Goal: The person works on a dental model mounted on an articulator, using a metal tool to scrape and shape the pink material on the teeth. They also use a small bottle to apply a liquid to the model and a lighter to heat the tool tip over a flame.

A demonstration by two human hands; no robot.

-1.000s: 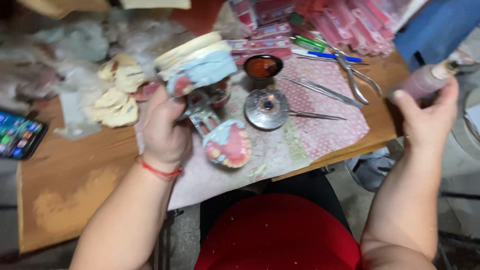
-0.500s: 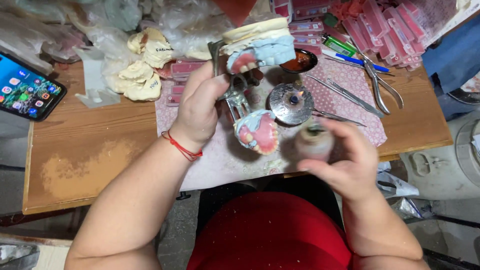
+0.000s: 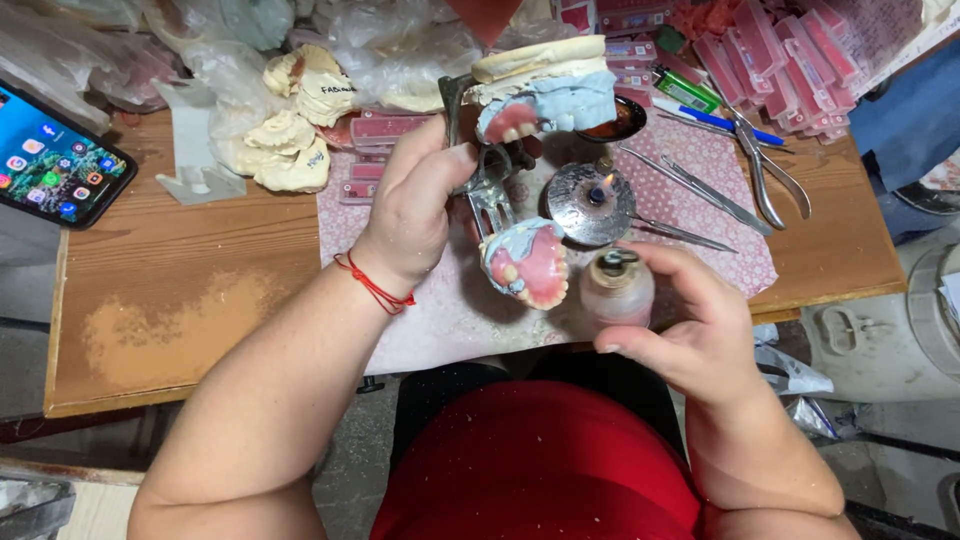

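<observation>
Denture articulator (image 3: 500, 180), pink wax gums on plaster, gripped by left hand (image 3: 415, 215); right hand (image 3: 690, 325) beside it grasps a small bottle (image 3: 617, 288).

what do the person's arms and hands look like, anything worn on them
Both forearms are bare, with no sleeves and no gloves. The left hand has a thin red string bracelet around its wrist. The right hand shows nothing worn, no ring or watch visible.
</observation>
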